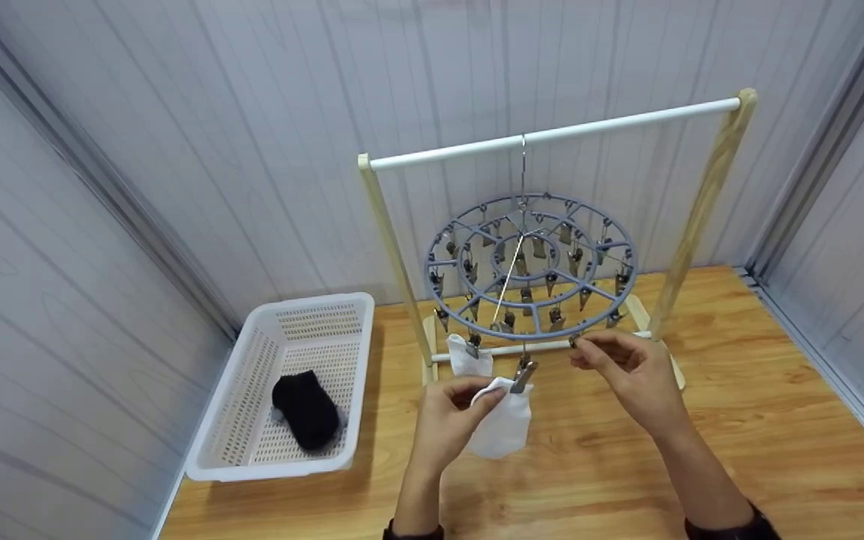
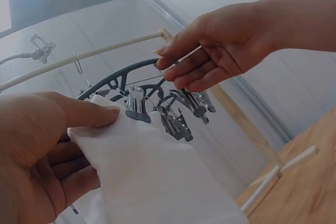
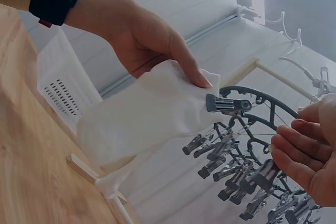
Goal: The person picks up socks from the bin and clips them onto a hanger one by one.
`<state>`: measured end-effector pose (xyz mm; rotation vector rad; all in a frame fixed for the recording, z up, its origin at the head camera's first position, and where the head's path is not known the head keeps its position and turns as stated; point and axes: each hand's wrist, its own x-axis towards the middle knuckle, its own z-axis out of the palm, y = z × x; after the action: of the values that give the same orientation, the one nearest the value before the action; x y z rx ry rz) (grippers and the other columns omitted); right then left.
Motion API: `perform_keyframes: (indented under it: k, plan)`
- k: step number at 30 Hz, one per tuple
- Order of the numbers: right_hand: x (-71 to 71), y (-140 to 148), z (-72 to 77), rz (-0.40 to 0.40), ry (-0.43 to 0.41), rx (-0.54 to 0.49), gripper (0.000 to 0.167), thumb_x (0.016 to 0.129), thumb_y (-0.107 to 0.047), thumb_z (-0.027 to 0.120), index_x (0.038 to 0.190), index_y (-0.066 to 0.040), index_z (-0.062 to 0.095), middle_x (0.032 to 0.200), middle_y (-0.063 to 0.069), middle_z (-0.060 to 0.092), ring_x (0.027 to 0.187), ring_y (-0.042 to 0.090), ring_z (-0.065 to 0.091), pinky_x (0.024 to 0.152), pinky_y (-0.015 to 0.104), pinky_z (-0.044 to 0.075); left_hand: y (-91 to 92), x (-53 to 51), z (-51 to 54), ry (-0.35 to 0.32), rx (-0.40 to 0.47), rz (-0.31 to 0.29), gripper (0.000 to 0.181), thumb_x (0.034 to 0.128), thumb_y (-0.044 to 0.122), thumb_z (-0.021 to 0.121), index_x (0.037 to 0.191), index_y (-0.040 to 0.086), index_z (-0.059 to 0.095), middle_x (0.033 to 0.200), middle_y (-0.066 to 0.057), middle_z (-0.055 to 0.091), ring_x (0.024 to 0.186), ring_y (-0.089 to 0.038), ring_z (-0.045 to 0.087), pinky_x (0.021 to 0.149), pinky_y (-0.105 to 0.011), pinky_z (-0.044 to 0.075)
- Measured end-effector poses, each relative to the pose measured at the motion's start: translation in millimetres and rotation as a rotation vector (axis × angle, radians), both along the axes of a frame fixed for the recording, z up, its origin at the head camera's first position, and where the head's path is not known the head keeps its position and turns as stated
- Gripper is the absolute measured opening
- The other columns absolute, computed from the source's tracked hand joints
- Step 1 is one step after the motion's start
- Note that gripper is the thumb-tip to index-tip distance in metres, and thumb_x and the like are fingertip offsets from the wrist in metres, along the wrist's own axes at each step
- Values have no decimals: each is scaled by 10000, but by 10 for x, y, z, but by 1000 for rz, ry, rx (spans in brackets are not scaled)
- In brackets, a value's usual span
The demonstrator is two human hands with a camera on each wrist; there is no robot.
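Fingers point(image 2: 89, 113) pinch sock point(image 1: 503, 431) edge (basket point(image 1: 271, 470) well clear).

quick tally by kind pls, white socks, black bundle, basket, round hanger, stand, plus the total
White socks: 2
Black bundle: 1 (cannot tell how many pieces are in it)
White basket: 1
Round clip hanger: 1
Stand: 1
Total: 6, counting the bundle as one

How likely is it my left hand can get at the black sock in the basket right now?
Probably yes, once the left hand loosens its grip on the white sock, which a clip also holds. Nothing covers the black sock, and the open white basket sits on that side.
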<state>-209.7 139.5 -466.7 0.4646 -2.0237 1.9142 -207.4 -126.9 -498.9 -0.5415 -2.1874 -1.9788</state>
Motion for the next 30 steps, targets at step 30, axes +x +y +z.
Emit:
perform_keyframes:
  k: [30]
  plan:
    - [-83, 53, -66, -59, -76, 178, 290, 962, -132, 803, 1222, -17, 745, 1171, 126, 750, 1095, 125, 717, 931, 249, 581, -32, 16, 19, -8, -11, -7, 107, 917, 84, 835, 1000, 17, 831, 930, -98, 791, 756, -75, 669, 668, -192, 520]
